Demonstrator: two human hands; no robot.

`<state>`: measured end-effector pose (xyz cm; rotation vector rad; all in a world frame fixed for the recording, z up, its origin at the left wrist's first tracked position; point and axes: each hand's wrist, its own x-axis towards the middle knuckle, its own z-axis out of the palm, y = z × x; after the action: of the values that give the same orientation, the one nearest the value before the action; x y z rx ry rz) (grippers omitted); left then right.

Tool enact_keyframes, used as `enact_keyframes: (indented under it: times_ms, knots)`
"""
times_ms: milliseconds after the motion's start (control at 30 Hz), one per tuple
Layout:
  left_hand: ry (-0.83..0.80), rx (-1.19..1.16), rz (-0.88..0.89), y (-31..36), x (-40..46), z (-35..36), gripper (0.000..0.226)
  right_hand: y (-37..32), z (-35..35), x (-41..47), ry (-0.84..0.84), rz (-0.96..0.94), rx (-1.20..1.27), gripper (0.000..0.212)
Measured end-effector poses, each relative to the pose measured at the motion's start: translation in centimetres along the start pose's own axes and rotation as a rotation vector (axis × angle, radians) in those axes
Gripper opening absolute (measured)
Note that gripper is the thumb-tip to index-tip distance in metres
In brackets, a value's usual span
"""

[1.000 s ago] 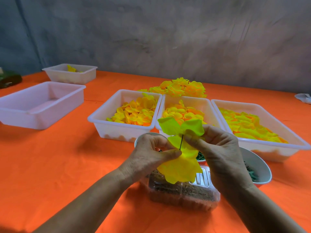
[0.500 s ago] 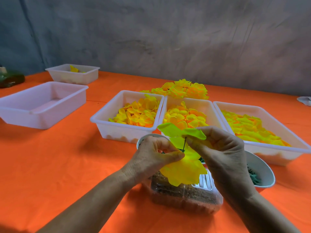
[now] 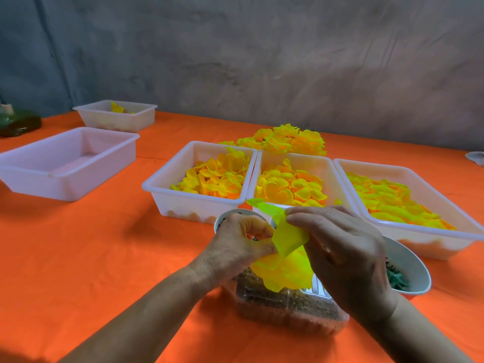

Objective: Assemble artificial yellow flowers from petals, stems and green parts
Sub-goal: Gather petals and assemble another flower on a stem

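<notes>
Stem hidden between the left hand (image 3: 239,242) and right hand (image 3: 340,254), clear box (image 3: 285,309) partly covered by petals (image 3: 286,268), white object (image 3: 476,158) cut off at right edge

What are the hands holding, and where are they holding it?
Both hands hold a half-made yellow flower. The left hand pinches its left edge; the right hand pinches the upper petals. The stem is hidden.
</notes>
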<state>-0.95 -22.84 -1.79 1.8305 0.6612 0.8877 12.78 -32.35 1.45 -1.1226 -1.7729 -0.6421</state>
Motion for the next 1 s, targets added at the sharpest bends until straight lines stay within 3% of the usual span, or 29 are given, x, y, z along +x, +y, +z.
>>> enact_keyframes:
  times_ms: [167,300,400,600,733,867,1000]
  knots:
    - [-0.015,-0.057,-0.061,0.1,-0.2,0.0,0.024,0.5,-0.1,0.0,-0.033,-0.196,-0.133,0.028]
    - [-0.025,-0.081,-0.057,0.3,-0.2,-0.1,0.030,0.6,-0.1,-0.1,-0.043,-0.230,-0.159,0.037]
    - [-0.057,-0.110,-0.034,0.6,-0.3,-0.1,0.013,0.6,-0.1,0.1,-0.052,-0.251,-0.167,0.042]
    - [-0.057,-0.079,0.027,0.5,-0.3,-0.2,0.014,0.6,-0.2,0.1,-0.085,-0.275,-0.206,0.037]
    - [-0.041,-0.192,-0.001,0.4,-0.3,0.1,0.005,0.5,-0.4,0.0,-0.105,-0.221,-0.187,0.025]
    - [-0.053,-0.169,-0.003,0.1,-0.2,0.0,0.013,0.1,-0.2,0.4,-0.052,-0.019,-0.022,0.033]
    - [-0.011,-0.069,-0.006,0.0,0.0,-0.1,0.006,-0.4,-0.2,0.6,-0.029,0.157,0.063,0.014]
